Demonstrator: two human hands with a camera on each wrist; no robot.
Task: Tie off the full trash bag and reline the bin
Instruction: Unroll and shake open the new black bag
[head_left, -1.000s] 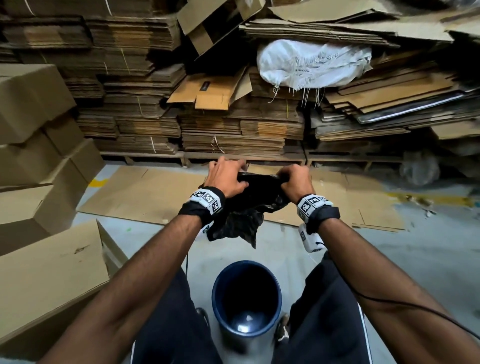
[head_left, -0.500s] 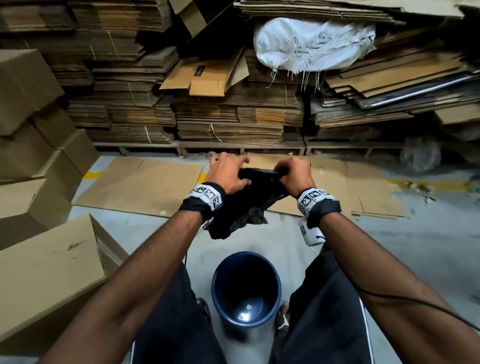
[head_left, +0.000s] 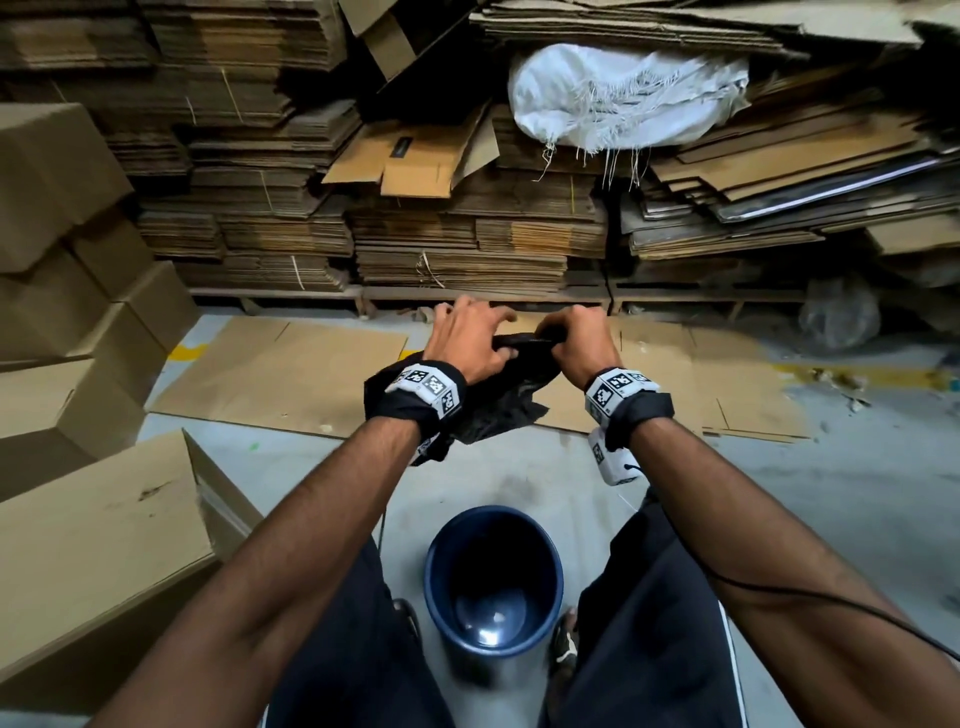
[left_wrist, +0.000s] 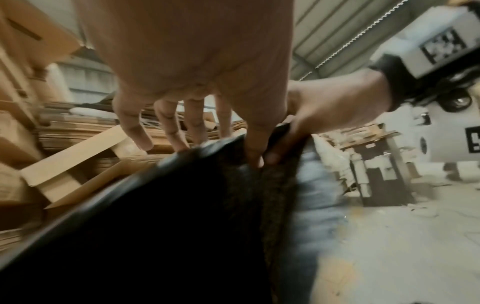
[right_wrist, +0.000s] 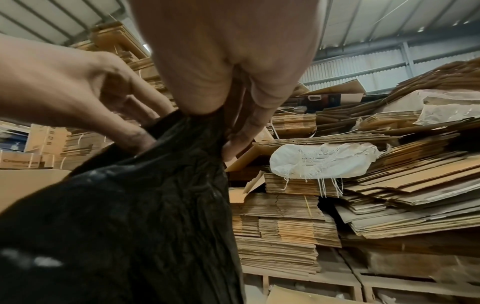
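Fingers (right_wrist: 241, 131) of both hands pinch black bag (head_left: 498, 410).

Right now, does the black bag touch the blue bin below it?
Apart. The head view shows the black bag held up by both hands, with bare grey floor visible between its hanging lower edge and the blue bin.

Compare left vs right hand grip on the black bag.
The left hand pinches the black bag with its thumb, other fingers splayed; the right hand has fingers curled tight round the edge. Left shows more spread knuckles; right looks fisted. Both hold the bag's top above the blue bin.
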